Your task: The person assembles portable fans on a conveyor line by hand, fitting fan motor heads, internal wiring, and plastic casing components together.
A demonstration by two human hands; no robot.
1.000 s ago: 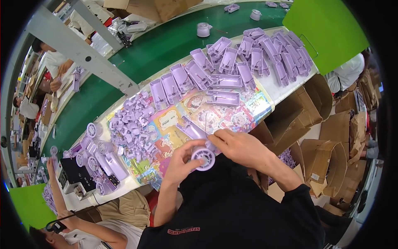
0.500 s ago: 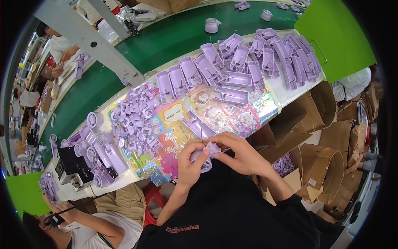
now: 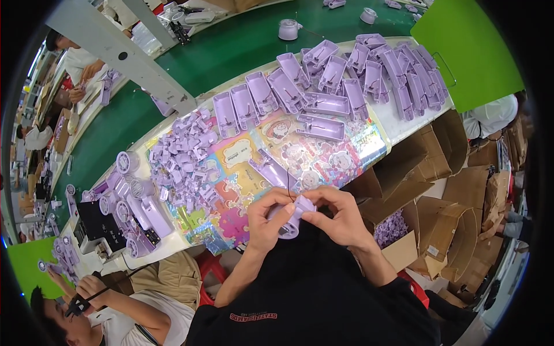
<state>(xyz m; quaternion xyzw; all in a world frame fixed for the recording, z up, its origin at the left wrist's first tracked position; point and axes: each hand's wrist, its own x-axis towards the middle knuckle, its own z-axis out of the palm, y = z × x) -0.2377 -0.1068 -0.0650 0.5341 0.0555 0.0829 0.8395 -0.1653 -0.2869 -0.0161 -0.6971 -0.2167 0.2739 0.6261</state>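
Observation:
In front of my chest, my left hand (image 3: 266,222) is closed around a lilac plastic housing with a rounded end (image 3: 289,229). My right hand (image 3: 339,218) pinches a small lilac block (image 3: 304,204) against that housing. A thin dark wire (image 3: 289,180) rises from between the fingers. Just beyond the hands, an open lilac handle shell (image 3: 272,169) points away over the colourful printed mat (image 3: 235,187); whether it joins the held housing is hidden by my fingers.
Small lilac parts (image 3: 183,153) are heaped left of centre, and lilac trough-shaped shells (image 3: 323,104) are lined up behind. A green conveyor belt (image 3: 231,57) runs beyond the bench. Cardboard boxes (image 3: 404,167) stand at right. Another person (image 3: 144,303) sits at lower left beside assembled lilac fans (image 3: 124,210).
The fingers of my right hand have shifted on the small block, which now sits more upright against the housing. The whole view has tilted slightly.

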